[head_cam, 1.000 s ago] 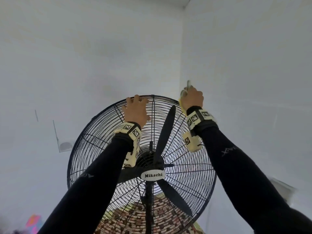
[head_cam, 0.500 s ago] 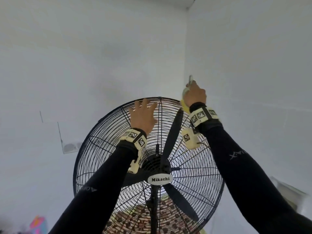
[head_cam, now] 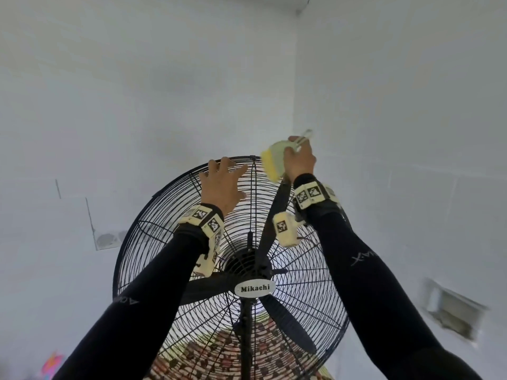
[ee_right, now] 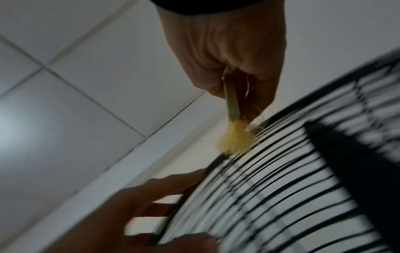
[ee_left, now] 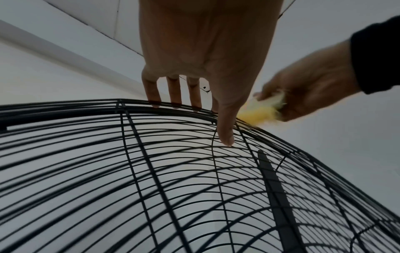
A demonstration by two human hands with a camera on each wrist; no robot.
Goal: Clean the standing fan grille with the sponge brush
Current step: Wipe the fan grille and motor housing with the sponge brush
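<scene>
Black round wire fan grille [head_cam: 164,229] fills lower centre, its badge reading "Mikachi". Left hand [head_cam: 222,185], fingers straight, steadies the top rim. Right hand [head_cam: 299,160] clamps the yellow sponge brush [head_cam: 271,163] there.

Left wrist: fingertips [ee_left: 154,102] could slip between wires.

Right wrist: blurred brush [ee_right: 236,138] may snag.

Soft, even daylight on the head view; both wrist views are dim, motion-blurred and bent at the edges.

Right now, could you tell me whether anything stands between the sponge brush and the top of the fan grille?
Nothing visible does: the sponge brush in the right hand already meets the fan grille at its top rim. The left hand rests beside it, apart.
</scene>
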